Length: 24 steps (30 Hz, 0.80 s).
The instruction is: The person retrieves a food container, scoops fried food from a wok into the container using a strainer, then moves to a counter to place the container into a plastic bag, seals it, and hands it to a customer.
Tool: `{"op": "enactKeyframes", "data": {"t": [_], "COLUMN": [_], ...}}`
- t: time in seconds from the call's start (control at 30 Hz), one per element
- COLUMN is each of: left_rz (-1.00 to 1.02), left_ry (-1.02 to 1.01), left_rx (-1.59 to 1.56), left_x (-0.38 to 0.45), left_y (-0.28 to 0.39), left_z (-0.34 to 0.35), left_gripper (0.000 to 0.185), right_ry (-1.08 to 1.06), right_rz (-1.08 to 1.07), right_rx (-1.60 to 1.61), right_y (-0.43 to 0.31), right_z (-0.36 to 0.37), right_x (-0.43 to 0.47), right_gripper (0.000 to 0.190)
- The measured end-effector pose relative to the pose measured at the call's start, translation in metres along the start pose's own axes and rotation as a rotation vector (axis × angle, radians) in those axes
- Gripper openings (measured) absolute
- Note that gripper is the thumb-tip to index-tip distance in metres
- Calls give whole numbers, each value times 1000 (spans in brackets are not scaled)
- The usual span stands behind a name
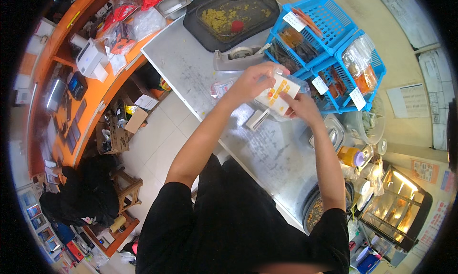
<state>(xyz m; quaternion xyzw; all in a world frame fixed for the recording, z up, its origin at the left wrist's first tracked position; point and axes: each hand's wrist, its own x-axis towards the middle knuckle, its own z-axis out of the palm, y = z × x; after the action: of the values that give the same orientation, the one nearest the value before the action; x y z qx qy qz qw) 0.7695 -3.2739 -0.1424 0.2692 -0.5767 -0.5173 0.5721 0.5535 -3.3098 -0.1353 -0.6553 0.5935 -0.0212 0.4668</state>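
A white box with yellow-orange print (273,98) is between my two hands, above the steel table. Clear plastic, apparently a bag (304,87), shows around the box. My left hand (258,81) pinches the plastic at the box's far left side; some fingertips are hidden. My right hand (303,108) grips the box's near right edge, its thumb on the printed face. On the table just below the box is a small white block-like item (257,120). A grey tape dispenser (229,61) stands beyond my left hand, with a printed plastic packet (221,89) beside my left wrist.
Blue plastic baskets (331,47) with packets stand at the far right. A black lidded tray of yellow food (200,30) occupies the table's far end. Jars (347,156), a round black pan (313,216) and a lit food warmer (391,202) line the right. A seated person (84,195) is left.
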Motion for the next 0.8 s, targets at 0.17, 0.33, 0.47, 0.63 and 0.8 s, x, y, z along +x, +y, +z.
{"op": "enactKeyframes", "data": {"t": [0.17,0.33,0.47,0.63,0.8], "left_rz": [-101,-153,-130,-103,-40], "left_ry": [-30,166,163,159,177], "left_rx": [-34,102,166,205,193], "left_x": [10,13,11,8,2], "left_y": [9,25,32,43,58], "left_z": [-4,-24,-32,-36,-60], "left_gripper": [17,13,17,12,5], "right_ry": [195,301,250,130,183], "right_rz": [-158,-360,-728,-757,-844], "right_rx": [-586,-1075,-1147,-977,-782], "right_y": [-9,-15,-20,-49,-79], "right_z": [-13,-49,-79,-86,-85], "right_x": [-15,-52,-77,-75,-67], "right_gripper": [70,49,20,10,9]}}
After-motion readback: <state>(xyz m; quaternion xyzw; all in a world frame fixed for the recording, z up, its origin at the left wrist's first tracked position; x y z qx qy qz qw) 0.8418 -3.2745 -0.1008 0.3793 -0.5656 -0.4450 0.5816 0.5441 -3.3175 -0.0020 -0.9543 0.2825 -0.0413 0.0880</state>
